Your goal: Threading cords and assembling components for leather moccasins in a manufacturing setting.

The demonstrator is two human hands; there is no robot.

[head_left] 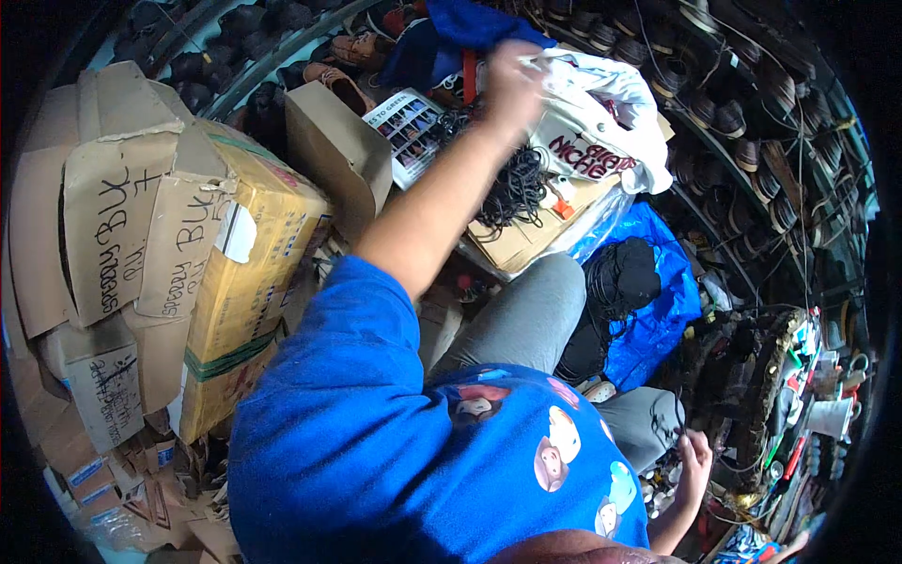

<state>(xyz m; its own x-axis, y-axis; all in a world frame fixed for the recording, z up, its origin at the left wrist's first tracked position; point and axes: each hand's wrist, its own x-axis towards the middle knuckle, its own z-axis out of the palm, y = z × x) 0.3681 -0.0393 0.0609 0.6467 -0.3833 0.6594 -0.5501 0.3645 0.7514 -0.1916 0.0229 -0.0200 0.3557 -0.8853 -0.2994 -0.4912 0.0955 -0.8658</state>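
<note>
My left arm reaches far across, and my left hand [515,86] is smeared by motion beside a white garment [615,99] with dark red lettering. Its fingers cannot be read, nor whether they touch the cloth. Below that wrist lies a tangled heap of thin black cords [515,193] on a flat cardboard piece [531,240]. Low at the right, my right hand [693,461] is closed, pinching a short, thin black cord [669,418] that stands out above the fingers, in front of my grey-clad knee.
Cardboard boxes [122,207] and a yellow taped carton [254,282] stack up on the left. A blue plastic sheet [658,310] bears a black bundle [625,282]. Shoe racks [733,113] curve along the right. A white mug-like container [832,415] stands among tools.
</note>
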